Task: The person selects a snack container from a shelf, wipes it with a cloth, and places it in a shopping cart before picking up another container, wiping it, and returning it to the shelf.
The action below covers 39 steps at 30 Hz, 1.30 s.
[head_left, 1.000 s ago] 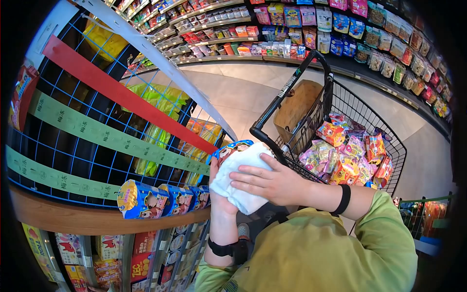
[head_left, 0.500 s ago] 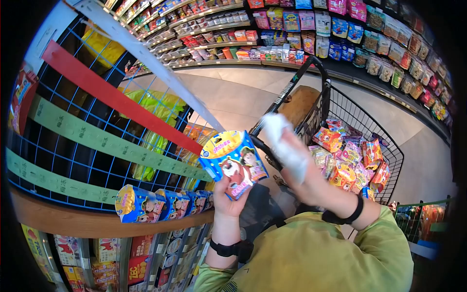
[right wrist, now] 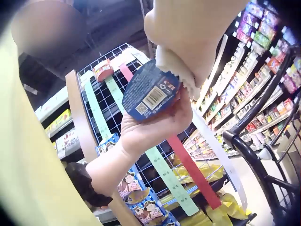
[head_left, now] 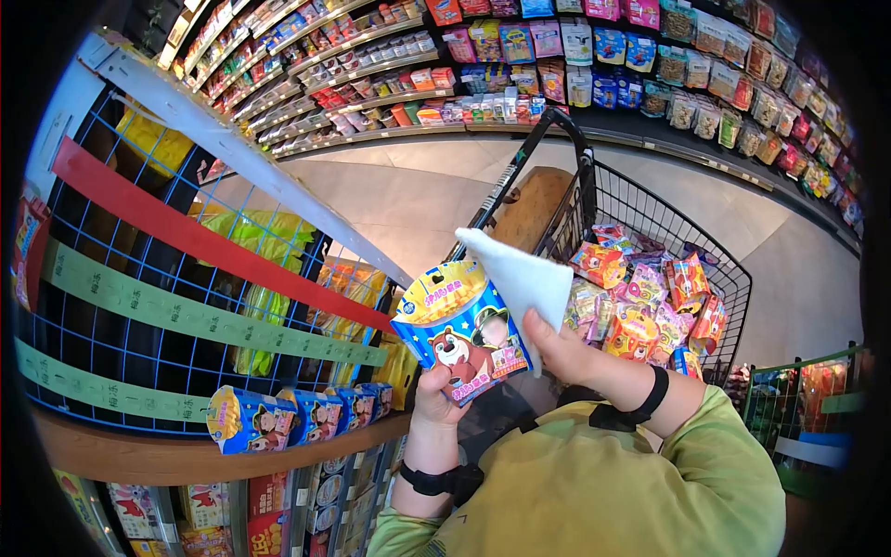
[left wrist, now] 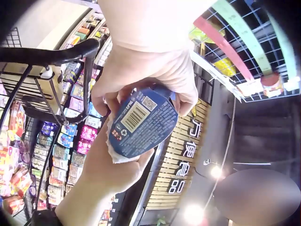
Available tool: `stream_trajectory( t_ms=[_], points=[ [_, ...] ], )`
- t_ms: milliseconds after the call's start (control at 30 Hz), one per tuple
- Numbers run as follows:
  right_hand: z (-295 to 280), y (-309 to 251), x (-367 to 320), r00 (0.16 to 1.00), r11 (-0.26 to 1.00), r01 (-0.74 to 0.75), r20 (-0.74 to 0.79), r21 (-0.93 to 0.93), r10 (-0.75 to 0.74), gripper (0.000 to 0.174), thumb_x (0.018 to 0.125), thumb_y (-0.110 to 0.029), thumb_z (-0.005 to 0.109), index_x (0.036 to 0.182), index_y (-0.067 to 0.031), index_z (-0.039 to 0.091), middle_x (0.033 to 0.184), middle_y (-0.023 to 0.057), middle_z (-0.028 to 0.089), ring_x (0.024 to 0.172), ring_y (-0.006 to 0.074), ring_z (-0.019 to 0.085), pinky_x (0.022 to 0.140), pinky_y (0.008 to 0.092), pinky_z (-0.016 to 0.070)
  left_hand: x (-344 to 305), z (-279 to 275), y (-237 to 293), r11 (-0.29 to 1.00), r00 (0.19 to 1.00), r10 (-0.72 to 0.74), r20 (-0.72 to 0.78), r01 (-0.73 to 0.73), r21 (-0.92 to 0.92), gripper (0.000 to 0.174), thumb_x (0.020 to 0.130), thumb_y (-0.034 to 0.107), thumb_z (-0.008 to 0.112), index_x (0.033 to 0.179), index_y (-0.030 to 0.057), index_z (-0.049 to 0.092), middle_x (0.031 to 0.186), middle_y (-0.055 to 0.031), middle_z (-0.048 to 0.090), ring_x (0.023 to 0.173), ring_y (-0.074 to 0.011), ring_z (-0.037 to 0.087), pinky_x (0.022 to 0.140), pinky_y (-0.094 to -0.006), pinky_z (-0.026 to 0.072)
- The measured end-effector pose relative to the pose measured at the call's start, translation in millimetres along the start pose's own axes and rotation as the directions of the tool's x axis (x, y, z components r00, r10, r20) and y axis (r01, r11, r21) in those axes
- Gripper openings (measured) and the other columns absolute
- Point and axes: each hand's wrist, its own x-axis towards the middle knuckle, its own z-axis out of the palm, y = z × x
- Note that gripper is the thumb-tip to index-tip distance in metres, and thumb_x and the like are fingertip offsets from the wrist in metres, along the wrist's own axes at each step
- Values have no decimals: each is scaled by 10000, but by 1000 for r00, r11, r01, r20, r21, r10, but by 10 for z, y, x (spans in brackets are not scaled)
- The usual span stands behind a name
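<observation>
The left hand (head_left: 434, 395) gripped the blue bear snack pack (head_left: 461, 334) at its base, held chest-high; the right hand (head_left: 560, 353) pinched a white cloth (head_left: 522, 274) against it. It looked light, fairly stiff, glossy.

Left hand (left wrist: 155, 75) gripping blue pack (left wrist: 141, 120), barcode toward the camera, right hand (left wrist: 110, 172) holding cloth (left wrist: 114, 153) against its near edge, cart handle (left wrist: 47, 52) left, shelves (left wrist: 70, 132) far behind.
</observation>
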Motion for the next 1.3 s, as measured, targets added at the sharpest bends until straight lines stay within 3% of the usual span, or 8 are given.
stream_trajectory(
  t_ms=[333, 433, 500, 667, 767, 867, 1100, 1300],
  points=[
    [-1321, -540, -255, 874, 872, -212, -485, -441, -33, 501, 926, -369, 527, 1257, -3, 441, 1117, 127, 588, 1002, 236, 593, 853, 367, 481, 211, 153, -106, 993, 994, -73, 82, 65, 97, 897, 630, 182, 731, 1385, 2, 279, 1345, -168, 442, 1209, -303, 483, 1008, -435, 409],
    [-2032, -468, -563, 909, 360, -302, -381, -883, -170, 468, 871, -238, 585, 1260, -21, 441, 1171, 160, 568, 1020, 303, 586, 864, 409, 469, 284, 168, -119, 992, 986, -107, 124, 98, 83, 824, 655, 102, 675, 1374, 0, 286, 1327, -165, 458, 1204, -293, 489, 985, -416, 429],
    [-2223, -298, -842, 907, -381, -421, -370, -823, -201, 513, 795, -144, 604, 1269, -34, 443, 1229, 178, 533, 1069, 345, 558, 880, 437, 456, 315, 74, -162, 989, 985, -128, 117, 117, 96, 816, 664, 109, 679, 1372, 0, 288, 1327, -159, 459, 1200, -283, 493, 983, -410, 430],
    [-2552, -12, -1112, 842, -571, -428, -538, -700, 28, 605, 744, -233, 665, 1280, -53, 452, 1245, 173, 519, 1057, 350, 562, 902, 415, 461, 418, 227, -268, 956, 997, -75, 32, 62, 288, 825, 694, 199, 769, 1358, -12, 326, 1328, -145, 472, 1178, -274, 511, 993, -420, 420],
    [-2608, -50, -1080, 624, -402, -420, -581, -813, 523, 807, 697, -551, 686, 1283, -36, 481, 1253, 200, 525, 1108, 349, 540, 943, 403, 435, 482, 364, -273, 959, 999, -43, -5, 42, 279, 812, 693, 190, 779, 1346, -11, 339, 1295, -131, 499, 1153, -261, 530, 975, -400, 435],
    [-2119, -464, -748, 817, -289, -311, -410, -905, 404, 775, 743, -476, 674, 1308, -6, 428, 1213, 207, 551, 1108, 360, 538, 926, 415, 445, 503, 467, -255, 962, 999, -17, -43, 28, 272, 807, 683, 176, 785, 1339, -2, 350, 1282, -124, 509, 1151, -253, 530, 970, -393, 438],
    [-937, -986, 38, 992, 850, -84, 35, -520, 120, 819, 794, -201, 728, 1434, -54, 239, 1296, 150, 487, 1205, 201, 466, 957, 343, 409, 450, 654, -238, 936, 995, 76, -60, -50, 349, 728, 712, 106, 756, 1318, 9, 365, 1241, -102, 532, 1123, -194, 536, 956, -352, 433],
    [-470, -787, 310, 934, 923, -247, 183, -294, 308, 658, 792, -59, 715, 1338, -15, 351, 1242, 66, 514, 1121, 144, 517, 968, 314, 434, 148, 650, -3, 804, 980, 180, -85, -97, 587, 610, 714, 81, 766, 1235, 12, 456, 1058, -58, 617, 982, -131, 581, 872, -300, 468]
  ],
)
